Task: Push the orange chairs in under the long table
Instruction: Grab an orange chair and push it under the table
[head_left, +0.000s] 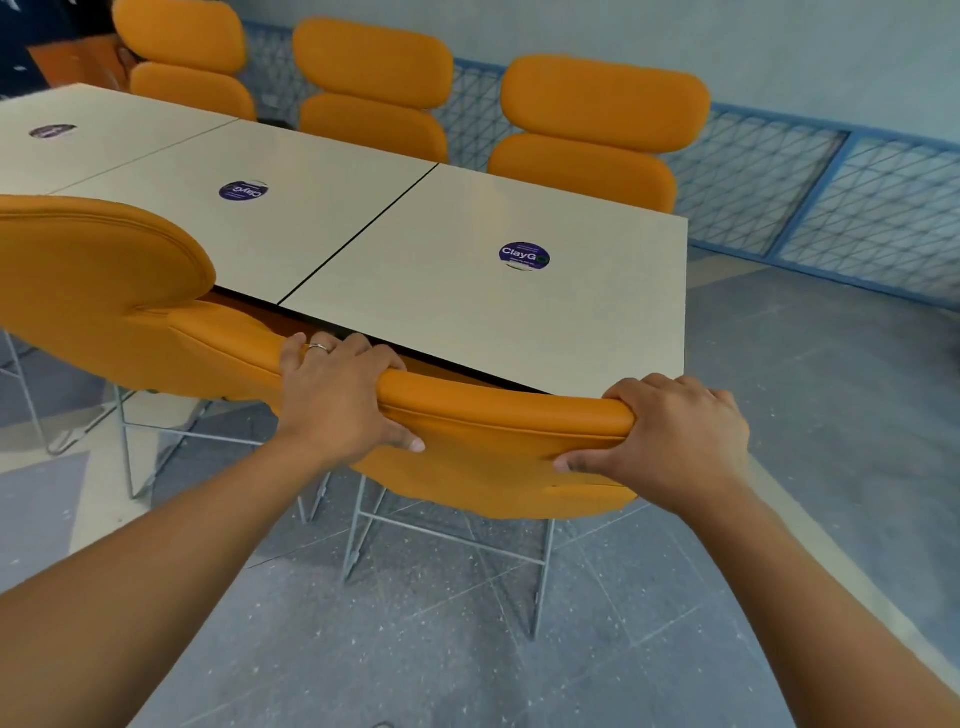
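Standing at the far left, a second chair has its back at the desk rim. Beside it, the left grip curls over the top of the backrest of the near chair, fingers on the far side, thumb on the near face, a ring on one finger. This chair sits at the desk's near edge, backrest just beside the rim. Its right end is clamped by the right grip, fingers wrapped over. Three far chairs line the opposite side.
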